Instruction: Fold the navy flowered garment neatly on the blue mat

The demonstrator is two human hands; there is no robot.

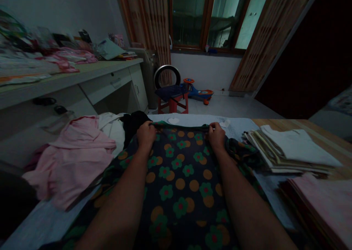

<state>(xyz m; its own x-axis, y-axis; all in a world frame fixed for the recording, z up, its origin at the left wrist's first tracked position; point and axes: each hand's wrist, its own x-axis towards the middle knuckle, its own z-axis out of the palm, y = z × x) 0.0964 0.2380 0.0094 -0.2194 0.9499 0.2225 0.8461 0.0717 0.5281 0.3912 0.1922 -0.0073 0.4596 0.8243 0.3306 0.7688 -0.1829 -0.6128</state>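
While both arms stretch forward, the left hand (146, 135) and the right hand (216, 137) hold the far edge of a dark flowered cloth (178, 176), well apart from each other. The fingers (150, 125) of the left hand are curled closed over the hem, and the fingers (213, 126) of the right hand are pinched on it the same way. The cloth, green flowers and orange dots on navy, lies spread on a pale sheet (233, 127) directly under the arms. Just left of it sit a crumpled pink garment (74, 158), a white garment (112, 129) and a black garment (133, 123), heaped against one another. To the right, a stack of folded clothes (288, 151) rests on a wooden table (302, 127), with a pink folded pile (324, 206) nearer the camera. Farther off stand a red stool (173, 103) and a blue toy car (198, 90).
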